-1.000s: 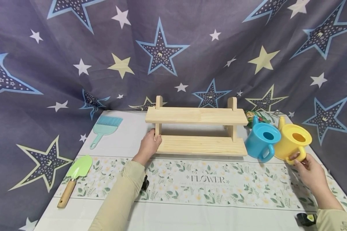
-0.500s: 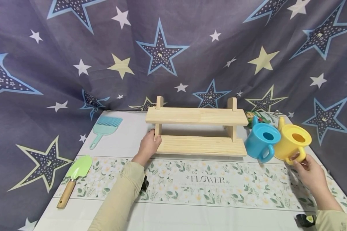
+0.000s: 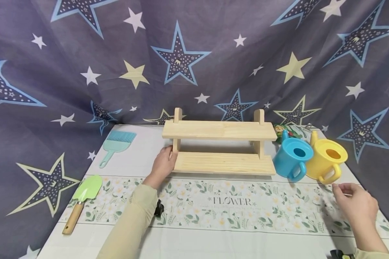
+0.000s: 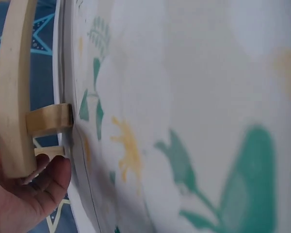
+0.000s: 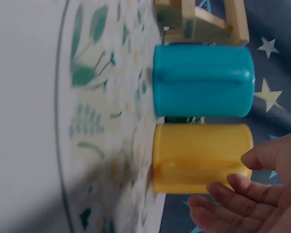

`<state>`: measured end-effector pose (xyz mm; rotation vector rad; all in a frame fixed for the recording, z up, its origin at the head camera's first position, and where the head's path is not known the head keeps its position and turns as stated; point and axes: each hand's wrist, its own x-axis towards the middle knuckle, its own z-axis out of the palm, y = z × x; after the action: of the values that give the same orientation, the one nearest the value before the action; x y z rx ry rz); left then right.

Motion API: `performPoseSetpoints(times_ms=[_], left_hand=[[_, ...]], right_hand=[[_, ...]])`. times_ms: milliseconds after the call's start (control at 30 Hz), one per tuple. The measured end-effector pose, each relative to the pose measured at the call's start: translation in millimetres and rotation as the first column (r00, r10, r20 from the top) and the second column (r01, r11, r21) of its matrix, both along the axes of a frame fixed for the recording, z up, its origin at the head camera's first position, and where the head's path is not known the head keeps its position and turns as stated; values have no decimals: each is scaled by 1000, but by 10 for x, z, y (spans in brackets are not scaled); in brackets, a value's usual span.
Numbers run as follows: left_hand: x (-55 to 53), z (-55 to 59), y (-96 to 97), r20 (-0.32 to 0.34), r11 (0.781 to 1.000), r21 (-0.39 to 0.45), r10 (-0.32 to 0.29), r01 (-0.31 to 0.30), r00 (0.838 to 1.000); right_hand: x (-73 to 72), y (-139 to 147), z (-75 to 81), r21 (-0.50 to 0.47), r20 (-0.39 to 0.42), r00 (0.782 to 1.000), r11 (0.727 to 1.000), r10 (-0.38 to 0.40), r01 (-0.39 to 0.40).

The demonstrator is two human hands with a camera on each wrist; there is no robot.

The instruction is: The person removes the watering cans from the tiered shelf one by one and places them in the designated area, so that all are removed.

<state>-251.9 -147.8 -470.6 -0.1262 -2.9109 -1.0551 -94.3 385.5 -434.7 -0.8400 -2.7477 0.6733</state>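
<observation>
A two-tier wooden shelf (image 3: 223, 163) stands at the middle back of the table. My left hand (image 3: 163, 163) is at the left end of its lower board, and in the left wrist view the thumb and curled fingers lie on either side of that board's end. At the right, a yellow watering can (image 3: 325, 158) stands upright beside a blue watering can (image 3: 293, 158). Just in front of the yellow can's handle, my right hand (image 3: 356, 203) has loosely bent fingers with nothing between them; in the right wrist view its fingers overlap the can.
On the left lie a light blue brush and dustpan (image 3: 116, 144) and a green trowel (image 3: 82, 201) with a wooden handle. A colourful packet (image 3: 288, 132) is behind the blue can. A star-patterned curtain (image 3: 194, 54) rises behind the table.
My right hand has let go of the yellow watering can's handle and drawn back towards me. My left hand has shifted slightly left at the shelf's end. The shelf and cans stay in place.
</observation>
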Motion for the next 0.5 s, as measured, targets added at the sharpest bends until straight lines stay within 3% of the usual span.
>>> performPoseSetpoints(times_ms=[133,300,500], left_hand=[[56,19,-56,-4,1000,6,-2,2,1000],[144,68,-97,0,1000,7,2,-2,1000],[252,107,-126,-5,999,-42,-13,12,1000]], right_hand=[[48,-114,54,59,-104,992,996,73,-67],[20,-279,92,84,-237,962,989,138,-122],[-55,-514,169,90,-309,932,981,192,-172]])
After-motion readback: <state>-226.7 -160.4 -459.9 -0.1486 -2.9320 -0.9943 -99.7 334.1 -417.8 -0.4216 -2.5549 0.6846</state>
